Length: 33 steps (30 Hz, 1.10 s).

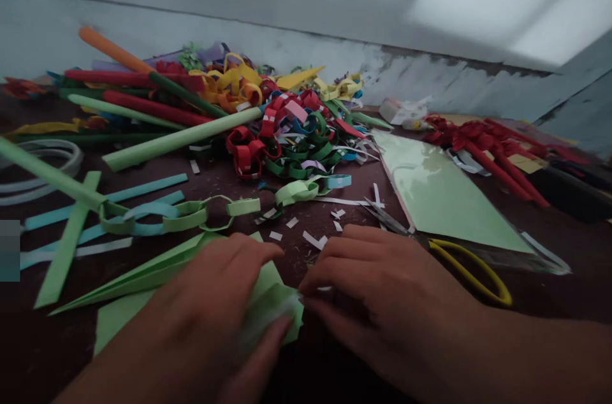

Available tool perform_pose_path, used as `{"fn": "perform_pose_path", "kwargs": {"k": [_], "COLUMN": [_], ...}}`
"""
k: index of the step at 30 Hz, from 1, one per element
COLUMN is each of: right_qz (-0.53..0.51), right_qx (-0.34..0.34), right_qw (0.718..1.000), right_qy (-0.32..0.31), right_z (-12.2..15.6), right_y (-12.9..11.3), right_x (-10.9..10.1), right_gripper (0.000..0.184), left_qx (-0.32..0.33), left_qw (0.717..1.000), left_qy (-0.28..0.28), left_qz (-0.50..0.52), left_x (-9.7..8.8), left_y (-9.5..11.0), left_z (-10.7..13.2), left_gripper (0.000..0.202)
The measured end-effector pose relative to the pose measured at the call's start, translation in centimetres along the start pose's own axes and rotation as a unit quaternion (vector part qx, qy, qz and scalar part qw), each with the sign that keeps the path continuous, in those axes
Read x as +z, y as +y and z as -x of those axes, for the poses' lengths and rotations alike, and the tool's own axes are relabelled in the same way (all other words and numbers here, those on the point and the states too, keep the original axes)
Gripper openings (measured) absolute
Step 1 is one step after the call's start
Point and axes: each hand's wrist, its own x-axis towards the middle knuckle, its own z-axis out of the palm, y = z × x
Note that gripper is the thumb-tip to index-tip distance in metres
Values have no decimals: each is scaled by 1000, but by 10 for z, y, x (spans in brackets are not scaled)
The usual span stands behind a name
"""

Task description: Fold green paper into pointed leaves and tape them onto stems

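Both of your hands are down on one light green paper piece [270, 299] at the near edge of the dark table [564, 276], at about 6 o'clock in your view. Your left hand [210, 302] lies over the sheet with fingers curled and pressing, thumb reaching toward the folded corner. Your right hand [382, 289] meets it from 3 o'clock, fingertips bent in against the paper's right edge. Whether either hand truly pinches the paper or only presses it flat, you cannot tell; the fingers hide the contact.

Judge the paper as very light, thin and limp. It should crease readily, tear if tugged, and slide on the tabletop unless pinned. Best hold looks to be at the folded corner between your two hands, where the layers double up and feel stiffer, with the other palm keeping the flat part still.

Around you: yellow-handled scissors [471, 267] lie just to the right, at 3 o'clock. A flat green sheet [444, 200] rests beyond them at 2 o'clock. A chain of green paper loops [186, 216] runs at 11 o'clock, near your left hand. Rolled paper tubes [182, 139] and a heap of coloured loops [287, 130] sit at 12 o'clock, well apart. Red paper pieces [482, 149] lie at 2 o'clock, farther back.
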Motion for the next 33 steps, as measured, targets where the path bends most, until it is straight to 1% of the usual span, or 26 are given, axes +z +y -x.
{"fn": "perform_pose_path", "kwargs": {"k": [1,2,3,5,9,11,13,15,17,19,21,24,27,29,31,33], "right_qz": [-4,-9,-14,-20,-15,-14,-20,-24,-10,18,41,78,138,150,115,45], "right_qx": [-12,-22,-31,-47,-63,-62,-70,-89,-115,-133,-146,-168,-191,-200,-198,-185], "right_qw": [1000,1000,999,998,996,996,995,992,988,983,976,963,944,938,939,943], "right_qy": [11,21,31,46,65,69,74,85,104,127,154,197,230,242,256,272], "right_z": [0,1,1,1,1,1,2,2,4,6,7,9,10,9,7,4], "right_y": [-2,-3,-4,-4,-1,1,3,4,5,7,9,12,15,18,21,24], "right_x": [-1,-3,-4,-6,-8,-11,-13,-15,-16,-14,-11,-6,-4,-3,-2,-2], "right_gripper": [10,10,10,9,4,1,2,8,13,14,13,13,18,17,12,8], "left_qx": [-36,-75,-109,-171,-277,-301,-288,-263,-243,-237,-248,-279,-316,-335,-343,-341], "left_qw": [998,993,984,962,918,902,899,901,908,914,914,903,879,864,855,850], "left_qy": [-28,-67,-101,-147,-192,-204,-201,-188,-172,-160,-149,-131,-112,-104,-100,-100], "left_qz": [31,67,102,154,210,233,261,289,295,288,283,299,338,361,375,389], "left_x": [-3,-6,-8,-13,-22,-26,-29,-31,-31,-30,-28,-25,-23,-23,-24,-25], "left_y": [4,8,13,23,34,37,40,42,44,45,45,44,45,46,49,52], "left_z": [-8,-15,-21,-29,-33,-32,-31,-31,-31,-31,-30,-30,-32,-34,-38,-42], "left_gripper": [26,18,17,25,38,40,32,25,25,23,21,24,25,25,27,30]}}
